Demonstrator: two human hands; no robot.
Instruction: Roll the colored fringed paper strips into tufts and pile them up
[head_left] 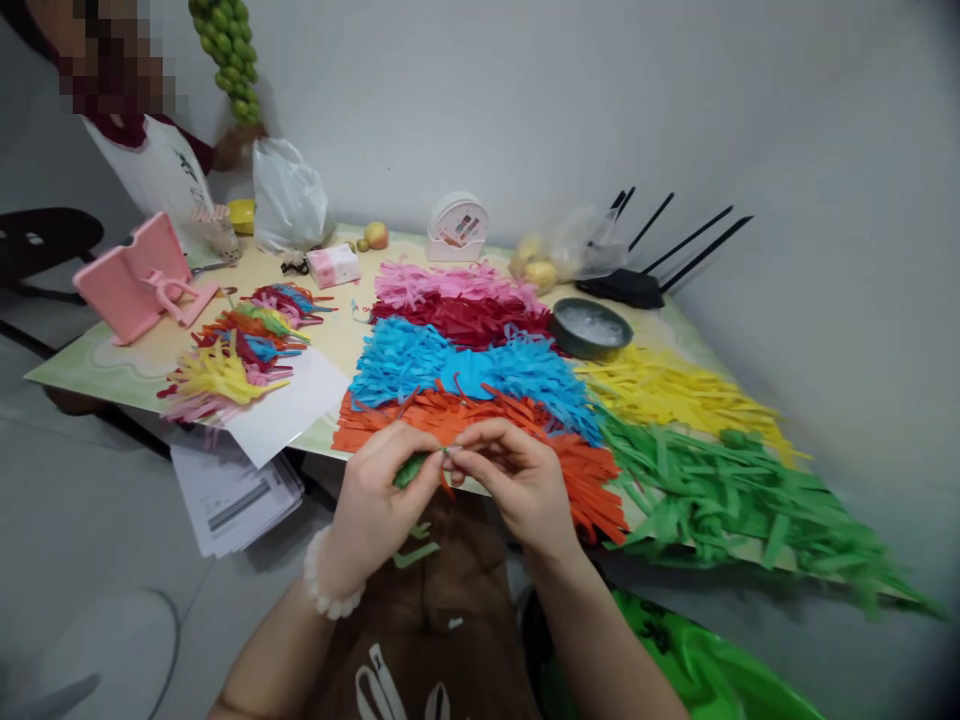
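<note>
My left hand (379, 495) and my right hand (517, 480) meet just in front of the table edge, both pinched on a folded green paper strip (411, 468). A beaded bracelet circles my left wrist. Right behind my fingers lies the orange pile of paper strips (480, 420). Beyond it are blue strips (457, 365), dark red strips (469, 318) and pink strips (442, 282). To the right spread green strips (735, 500) and yellow strips (675, 390). Two loose green strips (416, 548) rest on my lap.
Finished multicoloured paper bundles (232, 360) lie at the left on white sheets (285, 405). A pink stand (131, 280), a dark bowl (590, 328), a router (637, 285), fruit bags and a plastic bag (289, 200) sit further back. Another person (161, 165) stands at the far left holding green grapes (231, 55).
</note>
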